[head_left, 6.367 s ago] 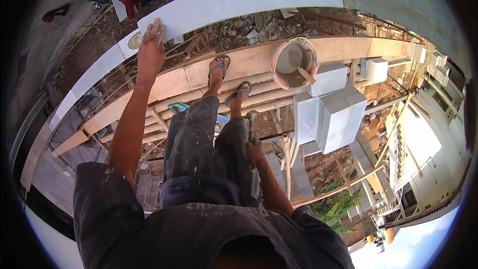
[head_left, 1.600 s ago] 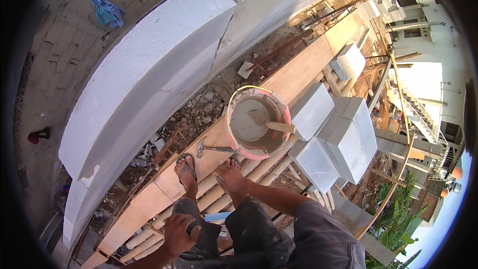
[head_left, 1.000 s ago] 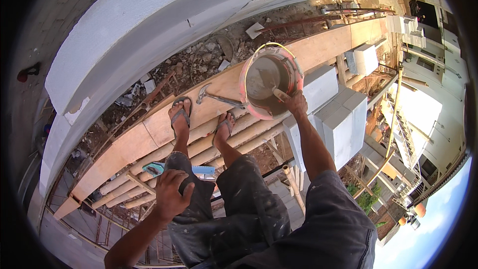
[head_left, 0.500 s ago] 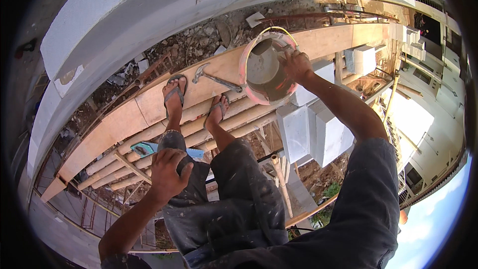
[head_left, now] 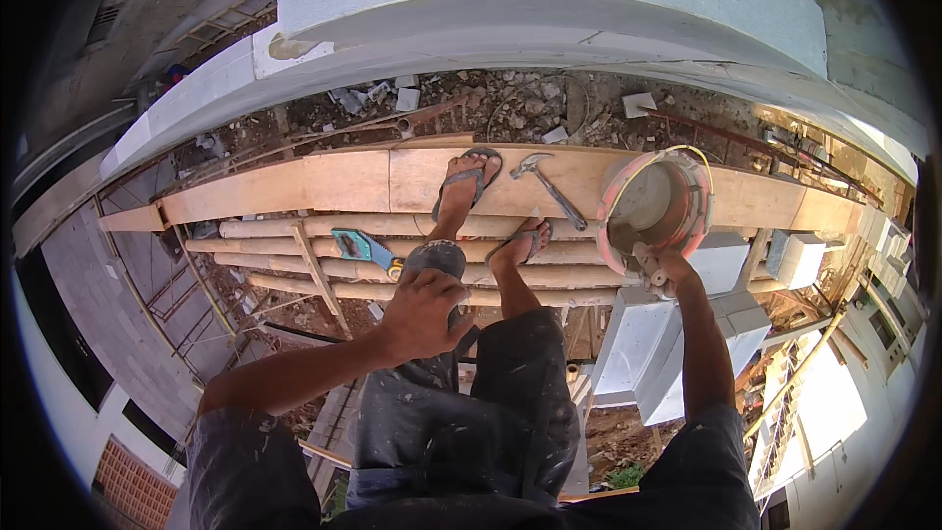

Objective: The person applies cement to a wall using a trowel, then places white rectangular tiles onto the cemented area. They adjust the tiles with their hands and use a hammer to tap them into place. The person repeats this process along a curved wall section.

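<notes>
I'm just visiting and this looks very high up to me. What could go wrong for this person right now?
The right hand grips a wooden tool handle at the rim of the bucket, which sits near the plank's outer edge; a hard pull might tip it over the side. The hammer lies loose by the feet and could be kicked off. The feet, in open sandals, stand on the plank and round bamboo poles with gaps below, so a slip seems possible.
</notes>
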{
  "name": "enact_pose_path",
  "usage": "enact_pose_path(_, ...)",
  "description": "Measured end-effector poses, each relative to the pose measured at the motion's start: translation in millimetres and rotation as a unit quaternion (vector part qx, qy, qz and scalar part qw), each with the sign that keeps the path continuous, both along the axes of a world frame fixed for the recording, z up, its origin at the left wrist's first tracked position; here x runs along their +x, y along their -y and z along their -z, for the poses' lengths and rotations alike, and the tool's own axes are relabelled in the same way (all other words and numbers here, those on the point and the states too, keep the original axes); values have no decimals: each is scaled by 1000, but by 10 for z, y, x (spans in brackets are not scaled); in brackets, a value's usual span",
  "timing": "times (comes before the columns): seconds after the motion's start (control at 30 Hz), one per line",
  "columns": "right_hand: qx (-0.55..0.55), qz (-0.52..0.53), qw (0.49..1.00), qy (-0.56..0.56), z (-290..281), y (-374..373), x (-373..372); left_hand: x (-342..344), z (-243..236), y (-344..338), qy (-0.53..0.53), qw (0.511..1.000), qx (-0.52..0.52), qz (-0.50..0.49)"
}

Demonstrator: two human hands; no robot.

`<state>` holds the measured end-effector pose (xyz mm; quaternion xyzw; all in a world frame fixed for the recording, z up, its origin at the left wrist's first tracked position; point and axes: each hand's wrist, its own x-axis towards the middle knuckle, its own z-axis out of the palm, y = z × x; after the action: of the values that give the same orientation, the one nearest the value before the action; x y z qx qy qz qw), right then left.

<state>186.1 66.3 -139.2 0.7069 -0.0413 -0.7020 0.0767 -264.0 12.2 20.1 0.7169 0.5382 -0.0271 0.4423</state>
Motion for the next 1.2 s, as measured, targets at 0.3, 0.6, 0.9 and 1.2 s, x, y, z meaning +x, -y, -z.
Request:
enact_pose_path(0.3,301,-538,760,206,319,348,457,697,1032,-642,10,989,-108,99)
enact_pose_path(0.6,346,-489,790,132,353,397,333,2437,2701,-692,128,912,-109,-375)
enact_pose_path(0.9,334,-524,777,100,237,539,495,2704,2858,-858,121,888,-254,-363)
enact_pose_path(1.2,284,-667,682,98,-251,524,387,2890,2133,-647,113,874,-232,-412)
